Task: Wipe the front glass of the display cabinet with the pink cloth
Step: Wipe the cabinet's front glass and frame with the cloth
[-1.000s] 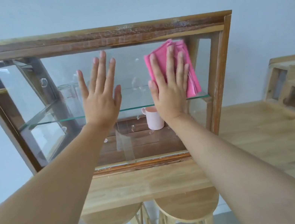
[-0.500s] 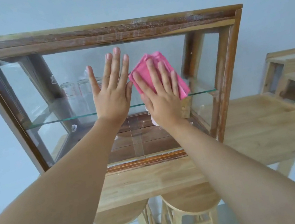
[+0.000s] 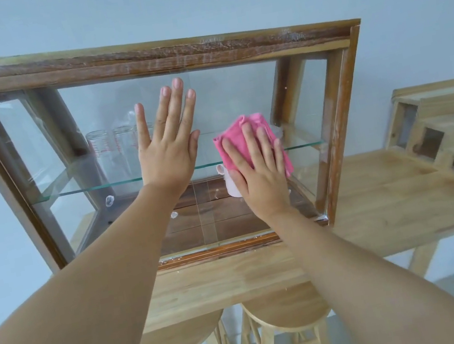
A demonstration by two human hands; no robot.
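Pressing flat with fingers spread, the right hand (image 3: 261, 177) is holding the cloth (image 3: 244, 138) against the glass (image 3: 230, 92), right of centre at shelf height, while the left hand (image 3: 168, 148) is lying open-palmed beside it.

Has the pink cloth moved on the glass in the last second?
Yes. The pink cloth has dropped from near the cabinet's top rail to the glass shelf.

No text can be read. The glasses (image 3: 101, 154) on the shelf (image 3: 86, 188) at the cabinet's (image 3: 139, 62) left carry red measuring marks, too small and blurred to make out any numbers.
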